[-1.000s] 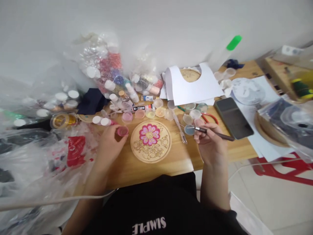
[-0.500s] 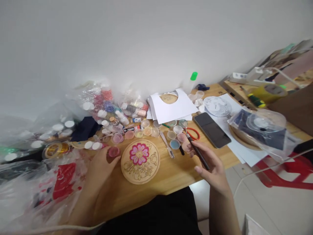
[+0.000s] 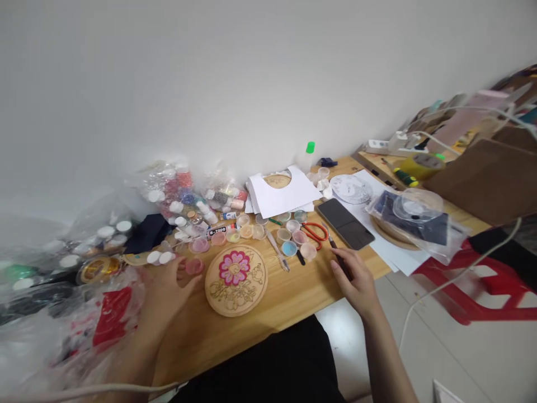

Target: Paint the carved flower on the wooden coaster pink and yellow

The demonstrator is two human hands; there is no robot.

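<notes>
My left hand (image 3: 170, 294) rests by a small pink cup (image 3: 194, 267), thumb and fingers apart on either side of it. To its right lies a round wooden disc (image 3: 229, 299) with line drawings and a flower filled in pink and magenta. My right hand (image 3: 354, 280) is closed around a slim dark tool (image 3: 342, 263) with a thin metal tip, held low near the table's front edge. Its tip points away from me, next to red-handled scissors (image 3: 316, 230). What kind of tool it is I cannot make out.
Several small cups of coloured material (image 3: 289, 248) stand beyond the disc, with a white pen-like tool (image 3: 277, 252) and a B-7000 glue tube (image 3: 222, 230). A phone (image 3: 346, 224) lies right. Bagged bottles (image 3: 184, 184) line the wall; plastic bags (image 3: 113, 316) fill the left.
My right hand has come down to the table with the dark tool and no longer covers the cups and scissors. The fingers of my left hand have loosened around the pink cup.
</notes>
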